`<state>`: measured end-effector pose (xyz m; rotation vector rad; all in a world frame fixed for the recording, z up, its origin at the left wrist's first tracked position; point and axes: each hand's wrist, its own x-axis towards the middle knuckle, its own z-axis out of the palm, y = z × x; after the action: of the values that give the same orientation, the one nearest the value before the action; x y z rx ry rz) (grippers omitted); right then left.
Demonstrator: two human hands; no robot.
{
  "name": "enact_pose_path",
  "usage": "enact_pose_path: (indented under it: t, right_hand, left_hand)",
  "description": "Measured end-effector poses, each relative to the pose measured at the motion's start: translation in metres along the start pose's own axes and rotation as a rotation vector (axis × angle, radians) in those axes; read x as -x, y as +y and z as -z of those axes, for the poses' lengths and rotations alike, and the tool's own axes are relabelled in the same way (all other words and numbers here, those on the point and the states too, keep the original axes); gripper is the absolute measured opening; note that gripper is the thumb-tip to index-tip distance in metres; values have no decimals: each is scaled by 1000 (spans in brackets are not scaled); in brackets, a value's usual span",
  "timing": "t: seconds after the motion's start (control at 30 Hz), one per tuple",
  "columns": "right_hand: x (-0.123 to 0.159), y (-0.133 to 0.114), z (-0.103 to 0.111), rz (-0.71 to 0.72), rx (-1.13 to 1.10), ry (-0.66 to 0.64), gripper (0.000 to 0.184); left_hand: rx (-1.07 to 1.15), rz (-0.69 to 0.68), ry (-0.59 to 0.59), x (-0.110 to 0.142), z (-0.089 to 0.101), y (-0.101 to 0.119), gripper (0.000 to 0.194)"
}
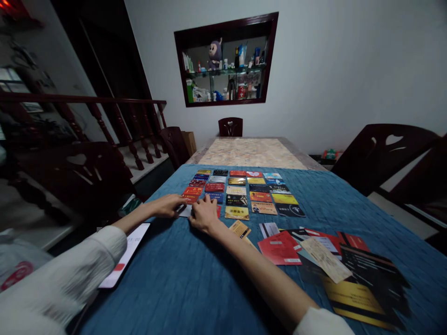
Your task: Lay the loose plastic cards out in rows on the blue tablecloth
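A white card lies at the near left end of a grid of cards on the blue tablecloth. My left hand is closed at its left edge, thumb and fingers drawn together. From the right, my right hand bends its fingers down over the card's other side and hides part of it. A red card shows just beyond that hand. Behind my fingers are an orange-red card and a blue card. To the right sits a gold card.
Loose cards, including a red one and a gold one, overlap in a pile at right. A lit phone lies under my left forearm. Chairs stand around the table; a bare patterned tabletop extends beyond the blue cloth.
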<state>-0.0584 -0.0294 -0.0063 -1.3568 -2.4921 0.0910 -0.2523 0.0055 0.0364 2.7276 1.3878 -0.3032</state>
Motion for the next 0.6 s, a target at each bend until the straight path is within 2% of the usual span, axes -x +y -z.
enact_pose_path:
  t: [0.3,0.6]
  right_hand:
    - [0,2,-1,-12,2,-7,39]
    - [0,2,-2,15,33,-4,38]
  left_hand:
    - [14,29,-14,1,1,2,33]
    - [-49,14,-21,0,2,10,18]
